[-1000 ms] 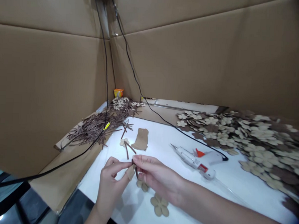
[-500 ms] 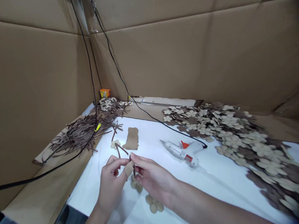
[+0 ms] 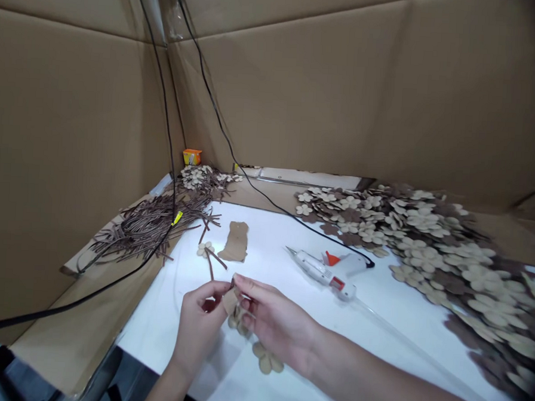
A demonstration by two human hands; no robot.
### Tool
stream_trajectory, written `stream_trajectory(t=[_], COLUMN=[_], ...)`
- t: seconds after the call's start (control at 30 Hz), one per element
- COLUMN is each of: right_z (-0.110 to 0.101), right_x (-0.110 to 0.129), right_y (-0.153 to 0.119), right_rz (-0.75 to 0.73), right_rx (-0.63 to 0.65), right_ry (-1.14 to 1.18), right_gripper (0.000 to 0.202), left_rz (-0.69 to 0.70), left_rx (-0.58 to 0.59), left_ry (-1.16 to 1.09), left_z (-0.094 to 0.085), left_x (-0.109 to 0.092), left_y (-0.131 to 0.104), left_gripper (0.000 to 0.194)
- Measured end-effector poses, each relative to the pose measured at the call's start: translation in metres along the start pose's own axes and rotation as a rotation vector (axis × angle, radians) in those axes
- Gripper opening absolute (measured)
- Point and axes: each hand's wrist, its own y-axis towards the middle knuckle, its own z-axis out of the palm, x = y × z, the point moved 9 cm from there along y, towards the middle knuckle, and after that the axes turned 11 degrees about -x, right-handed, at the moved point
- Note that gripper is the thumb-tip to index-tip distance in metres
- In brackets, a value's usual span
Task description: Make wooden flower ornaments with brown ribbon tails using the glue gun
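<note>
strip: short, thin dark brown strip (image 3: pixel 233 281), left of the white glue gun with the orange trigger (image 3: pixel 312 268) and nearer the wearer; only a small end shows, raised above the white desk (image 3: pixel 272 242).
left hand: left hand (image 3: pixel 201 319), fingers pinched at the strip from its left side; tan patch (image 3: pixel 230 301) across the thumb, material unclear.
right hand: right hand (image 3: pixel 283 321), thumb and forefinger closed on the strip from its right side; other fingers curled beneath.
key relation: strip lies right at the meeting fingertips, both hands equally near; its visible end points roughly upward and away from the wearer. full long axis hidden by fingers, cannot tell.
flower under hands: beige four- or five-lobed flat flower (image 3: pixel 238 324), left of the glue gun, partly covered by the right fingers; held or lying loose, cannot tell.
flower by wrist: beige, rounded-petal flat flower (image 3: pixel 267 359), flat on the desk, nearer the wearer than the glue gun.
flower with strips: small cream flower (image 3: pixel 205 249) with brown strips at it, well left of the glue gun.
scrap: torn tan cardboard piece (image 3: pixel 235 242), left of the glue gun tip, apart from it.
strip heap: tangled brown strips (image 3: pixel 143 225), far left of the glue gun.
petal heap: cream and brown flower cutouts (image 3: pixel 421 219), right of and beyond the glue gun.
</note>
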Motion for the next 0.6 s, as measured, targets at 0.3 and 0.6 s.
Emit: stream_trajectory(t=[0.3, 0.6], right_z=[0.001, -0.004], right_x=[0.051, 0.046], right_y=[-0.007, 0.003], right_rz=[-0.451, -0.322], right_rx=[0.099, 0.168], right_ry=[-0.513, -0.447], right_gripper=[0.025, 0.025], left_rz=[-0.12, -0.108], left_rx=[0.086, 0.102], left_ry=[-0.113, -0.002], left_z=[0.006, 0.01], left_x=[0.006, 0.002], left_y=[-0.002, -0.005], left_gripper=[0.022, 0.018])
